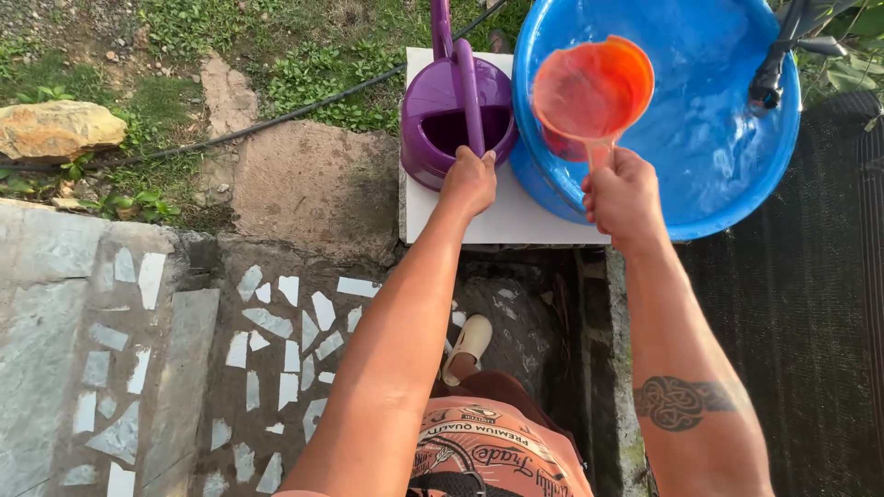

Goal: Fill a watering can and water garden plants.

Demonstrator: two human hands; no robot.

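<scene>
Head view, the only one I have.

Left hand (pixel 469 179): clenched around the lower end of the handle of the purple can (pixel 456 115). The can stands upright on the white slab (pixel 502 216), directly ahead of the knuckles. Its handle runs straight away from the hand, so the can's long axis lies along the line of the forearm. The open mouth of the can sits just beyond the fingers, a little to their right.

Right hand (pixel 624 195): closed in a fist on the stem of the orange scoop (pixel 591 92). The scoop's bowl lies ahead of this hand and slightly to its left, stem pointing back into the fist. The bowl is tilted and hangs above the near left part of the blue tub (pixel 727 175). I cannot tell from this angle how much water the bowl carries.

Key relation: the can's mouth lies to the left of the scoop bowl, near it, with the tub's rim between the two. The right hand holds the scoop; the left hand is the nearer one to the can and steadies it.

Surroundings: the tub holds water and overlaps the right edge of the slab. A dark tap (pixel 778 55) reaches over the tub, far right of the right hand. A black hose (pixel 276 120) crosses the grass (pixel 304 46) left of the can. Below the forearms I see mosaic paving (pixel 276 340) and one pale shoe (pixel 468 345).
</scene>
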